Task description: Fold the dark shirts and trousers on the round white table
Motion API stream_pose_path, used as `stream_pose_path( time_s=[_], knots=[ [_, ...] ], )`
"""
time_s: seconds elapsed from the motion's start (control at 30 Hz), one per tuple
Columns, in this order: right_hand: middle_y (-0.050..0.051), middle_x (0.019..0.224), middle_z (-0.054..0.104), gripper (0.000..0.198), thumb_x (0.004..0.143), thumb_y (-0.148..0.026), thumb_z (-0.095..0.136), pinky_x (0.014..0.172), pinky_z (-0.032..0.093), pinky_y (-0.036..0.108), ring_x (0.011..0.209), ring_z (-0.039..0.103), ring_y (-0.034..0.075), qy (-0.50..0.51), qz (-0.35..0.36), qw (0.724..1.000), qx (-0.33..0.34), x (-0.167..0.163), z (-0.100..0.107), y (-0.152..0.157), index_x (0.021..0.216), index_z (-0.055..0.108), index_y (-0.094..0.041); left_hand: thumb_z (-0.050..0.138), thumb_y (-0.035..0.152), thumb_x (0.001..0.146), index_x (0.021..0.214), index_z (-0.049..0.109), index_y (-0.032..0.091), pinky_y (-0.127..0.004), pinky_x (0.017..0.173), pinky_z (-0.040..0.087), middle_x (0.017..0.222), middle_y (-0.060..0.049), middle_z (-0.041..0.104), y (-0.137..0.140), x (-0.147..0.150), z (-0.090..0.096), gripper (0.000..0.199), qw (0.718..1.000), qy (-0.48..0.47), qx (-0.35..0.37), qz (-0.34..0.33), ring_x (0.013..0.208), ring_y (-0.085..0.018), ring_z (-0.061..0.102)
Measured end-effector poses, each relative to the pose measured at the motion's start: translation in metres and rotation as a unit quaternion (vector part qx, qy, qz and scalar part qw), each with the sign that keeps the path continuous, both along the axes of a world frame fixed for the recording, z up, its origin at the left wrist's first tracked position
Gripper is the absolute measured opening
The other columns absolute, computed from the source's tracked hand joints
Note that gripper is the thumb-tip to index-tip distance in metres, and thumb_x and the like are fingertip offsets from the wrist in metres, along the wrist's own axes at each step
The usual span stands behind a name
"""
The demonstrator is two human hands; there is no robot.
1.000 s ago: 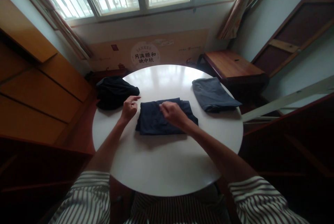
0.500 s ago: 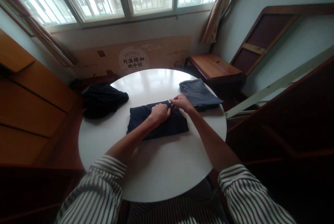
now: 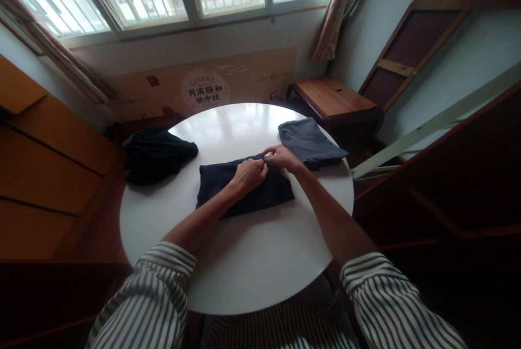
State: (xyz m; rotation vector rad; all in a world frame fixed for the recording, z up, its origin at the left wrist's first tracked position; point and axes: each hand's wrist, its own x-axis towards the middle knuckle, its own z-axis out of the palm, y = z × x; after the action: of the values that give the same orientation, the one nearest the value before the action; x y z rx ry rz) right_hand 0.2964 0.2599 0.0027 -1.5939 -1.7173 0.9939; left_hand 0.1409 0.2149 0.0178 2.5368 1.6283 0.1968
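Note:
A folded dark navy garment (image 3: pixel 220 183) lies flat in the middle of the round white table (image 3: pixel 260 262); its exact kind cannot be made out. My left hand (image 3: pixel 251 173) rests on top with curled fingers, gripping the cloth close to the far edge. Right beside it, my right hand (image 3: pixel 281 158) pinches that same far edge between thumb and fingers. The two hands almost touch, and the fingertips are partly hidden. Behind my right hand sits a folded grey garment (image 3: pixel 311 140).
A heap of black cloth (image 3: pixel 157 153) lies at the table's left edge, partly overhanging. Beyond the table stand a low wooden stool (image 3: pixel 334 96) and a printed board (image 3: pixel 244 80) under the window. A slanted pale rail (image 3: pixel 435 126) runs along the right.
The view has tilted slightly. My right fingers have shifted a little along the far edge, and a small white bit by them shows less. My left hand stays on the navy garment.

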Motion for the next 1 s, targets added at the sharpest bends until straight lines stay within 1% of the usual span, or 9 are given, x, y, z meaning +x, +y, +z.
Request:
stream_pose_path(
  time_s=[0.1,0.2,0.27,0.37,0.53,0.63,0.73,0.9,1.0],
  knots=[
    [0.004,0.076,0.069,0.031,0.067,-0.015,0.075,0.063,0.048,0.023,0.066,0.060,0.014,-0.043,-0.040,0.997,0.042,0.004,-0.002,0.003,0.098,0.075,-0.010,0.044,0.046,0.097,0.090,0.074,0.018,-0.037,0.078,0.052,0.091,-0.013,0.074,0.003,-0.002,0.001,0.041,0.999,-0.002,-0.001,0.047,0.089,-0.030,0.071],
    [0.008,0.079,0.073,0.027,0.067,-0.018,0.078,0.066,0.051,0.024,0.071,0.065,0.017,-0.033,-0.043,0.998,0.031,0.005,-0.006,0.007,0.092,0.076,-0.009,0.050,0.050,0.093,0.083,0.074,0.018,-0.035,0.077,0.052,0.089,-0.013,0.074,0.006,-0.002,0.000,0.041,0.997,0.003,-0.015,0.080,0.090,-0.029,0.070],
    [0.008,0.077,0.074,0.019,0.069,-0.018,0.076,0.066,0.052,0.024,0.073,0.068,0.018,-0.010,-0.027,0.999,0.036,0.003,-0.009,0.009,0.086,0.077,-0.010,0.051,0.043,0.093,0.083,0.074,0.019,-0.033,0.077,0.051,0.089,-0.011,0.074,0.007,-0.002,-0.002,0.035,0.998,-0.002,-0.016,0.068,0.089,-0.027,0.070],
    [0.008,0.076,0.076,0.014,0.070,-0.015,0.071,0.066,0.053,0.024,0.074,0.070,0.019,0.038,-0.015,0.996,0.074,-0.001,-0.011,0.010,0.081,0.078,-0.011,0.047,0.035,0.094,0.090,0.074,0.019,-0.032,0.077,0.050,0.091,-0.011,0.074,0.008,-0.002,-0.004,0.032,0.999,-0.025,0.007,0.044,0.088,-0.026,0.070],
    [0.007,0.075,0.075,0.011,0.071,-0.018,0.073,0.063,0.053,0.022,0.072,0.070,0.018,0.051,-0.033,0.992,0.111,0.000,-0.006,0.009,0.079,0.078,-0.011,0.046,0.036,0.095,0.093,0.074,0.018,-0.030,0.075,0.048,0.091,-0.011,0.074,0.009,-0.004,-0.003,0.033,0.998,-0.045,0.018,0.039,0.087,-0.025,0.070],
    [0.007,0.069,0.073,0.019,0.068,-0.025,0.080,0.054,0.051,0.021,0.063,0.067,0.017,0.034,-0.043,0.997,0.058,0.009,-0.002,0.007,0.080,0.077,-0.010,0.047,0.037,0.094,0.089,0.073,0.018,-0.029,0.072,0.047,0.089,-0.010,0.074,0.011,-0.005,0.000,0.033,0.997,-0.052,0.010,0.047,0.086,-0.024,0.070],
    [0.005,0.061,0.069,0.022,0.068,-0.026,0.081,0.048,0.048,0.020,0.054,0.062,0.014,-0.020,-0.018,1.000,-0.006,0.014,-0.001,0.005,0.081,0.076,-0.008,0.046,0.038,0.095,0.089,0.073,0.018,-0.029,0.071,0.046,0.088,-0.010,0.074,0.012,-0.006,0.003,0.034,0.997,-0.056,0.005,0.050,0.085,-0.024,0.069],
    [0.005,0.066,0.069,0.017,0.071,-0.018,0.074,0.056,0.047,0.020,0.063,0.063,0.015,-0.086,0.012,0.995,0.040,0.008,0.000,0.002,0.084,0.078,-0.008,0.044,0.037,0.098,0.093,0.073,0.018,-0.030,0.076,0.048,0.091,-0.011,0.074,0.007,-0.003,0.002,0.035,0.998,-0.046,0.000,0.033,0.087,-0.024,0.069],
    [0.005,0.073,0.069,0.025,0.070,-0.016,0.074,0.067,0.050,0.023,0.071,0.063,0.016,-0.105,0.011,0.992,0.065,0.006,0.001,0.003,0.094,0.078,-0.010,0.042,0.039,0.100,0.094,0.073,0.016,-0.032,0.079,0.049,0.090,-0.013,0.073,0.000,0.001,0.006,0.039,0.999,-0.037,-0.016,0.002,0.087,-0.026,0.070]
  ],
)
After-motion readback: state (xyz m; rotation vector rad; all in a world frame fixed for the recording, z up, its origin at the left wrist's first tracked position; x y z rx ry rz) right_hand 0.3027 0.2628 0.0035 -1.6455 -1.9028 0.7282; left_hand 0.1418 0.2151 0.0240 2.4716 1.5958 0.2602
